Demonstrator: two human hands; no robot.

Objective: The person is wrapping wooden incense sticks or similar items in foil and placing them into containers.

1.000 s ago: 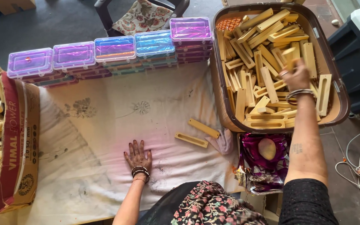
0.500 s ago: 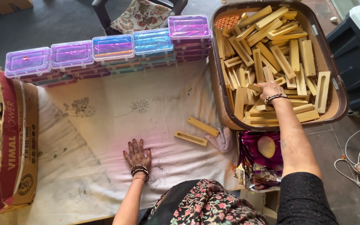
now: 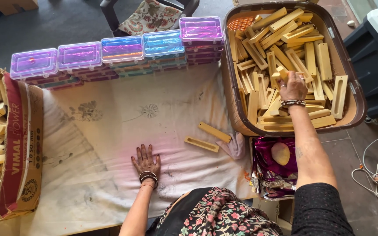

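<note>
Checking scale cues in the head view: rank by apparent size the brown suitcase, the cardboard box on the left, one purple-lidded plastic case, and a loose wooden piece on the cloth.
1. brown suitcase
2. cardboard box, though cropped by the frame
3. purple-lidded plastic case
4. loose wooden piece

The cloth covers the counter. Along the cloth's far edge runs a row of lidded plastic boxes. Right of the cloth sits a suitcase filled with wooden pieces, with the right hand in it. Left of the cloth stands a cardboard box. On the cloth lie two wooden pieces and the left hand.
</note>
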